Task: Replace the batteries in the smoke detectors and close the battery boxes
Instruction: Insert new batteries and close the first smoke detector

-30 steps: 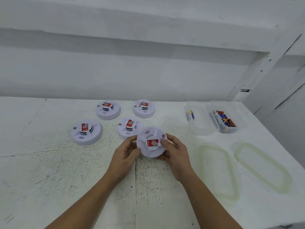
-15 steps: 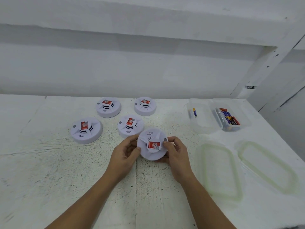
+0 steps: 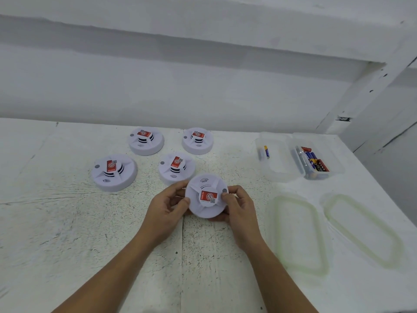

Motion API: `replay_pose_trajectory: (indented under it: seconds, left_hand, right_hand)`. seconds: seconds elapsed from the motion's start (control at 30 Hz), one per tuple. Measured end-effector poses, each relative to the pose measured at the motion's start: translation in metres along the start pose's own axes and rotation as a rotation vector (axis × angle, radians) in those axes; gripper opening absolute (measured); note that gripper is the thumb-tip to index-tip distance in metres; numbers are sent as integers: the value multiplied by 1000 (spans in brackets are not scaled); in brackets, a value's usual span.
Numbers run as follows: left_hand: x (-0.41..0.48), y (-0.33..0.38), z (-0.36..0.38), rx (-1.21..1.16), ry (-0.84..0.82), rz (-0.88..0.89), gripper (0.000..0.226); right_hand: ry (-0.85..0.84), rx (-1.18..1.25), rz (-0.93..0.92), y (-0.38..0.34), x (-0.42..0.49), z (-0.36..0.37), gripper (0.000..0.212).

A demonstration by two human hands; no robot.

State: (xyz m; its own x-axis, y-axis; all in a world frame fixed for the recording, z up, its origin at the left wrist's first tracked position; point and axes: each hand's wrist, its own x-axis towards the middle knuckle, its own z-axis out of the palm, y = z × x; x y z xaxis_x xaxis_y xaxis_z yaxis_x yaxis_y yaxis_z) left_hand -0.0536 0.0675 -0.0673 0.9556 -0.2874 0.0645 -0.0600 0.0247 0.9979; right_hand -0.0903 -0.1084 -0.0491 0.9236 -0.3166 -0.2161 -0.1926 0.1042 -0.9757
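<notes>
A person is holding a round, white, smooth plastic detector (image 3: 206,196) low over the middle of the table (image 3: 67,233). It is hard to tell if it is touching the top. The left hand (image 3: 165,207) is curling round its left edge, thumb on top. The right hand (image 3: 240,207) is gripping its right edge, thumb pressing near a small grey dot. A red sticker is sitting on its raised middle. The fingers underneath are hiding.

Behind it, the left detector (image 3: 114,172), middle detector (image 3: 176,168), back-left detector (image 3: 146,140) and back-right detector (image 3: 197,140) are lying flat. The table is looking white, rough and scratched.

To the right, two clear boxes are standing side by side. The left box (image 3: 272,159) is holding a battery (image 3: 266,152), maybe two. The right box (image 3: 325,177) is holding a blurry pile of batteries (image 3: 312,161). Nearer, the left lid (image 3: 297,233) and right lid (image 3: 363,229), clear with greenish rims, are lying flat. Both arms are getting cut off at the bottom.
</notes>
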Motion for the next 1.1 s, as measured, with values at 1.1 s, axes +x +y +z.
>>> replay_pose_trajectory:
  seconds: [1.1]
  left_hand:
    - [1,2,-2,-91,-25,-51,38]
  right_hand:
    - [14,-50,-44,5,-2,2,24]
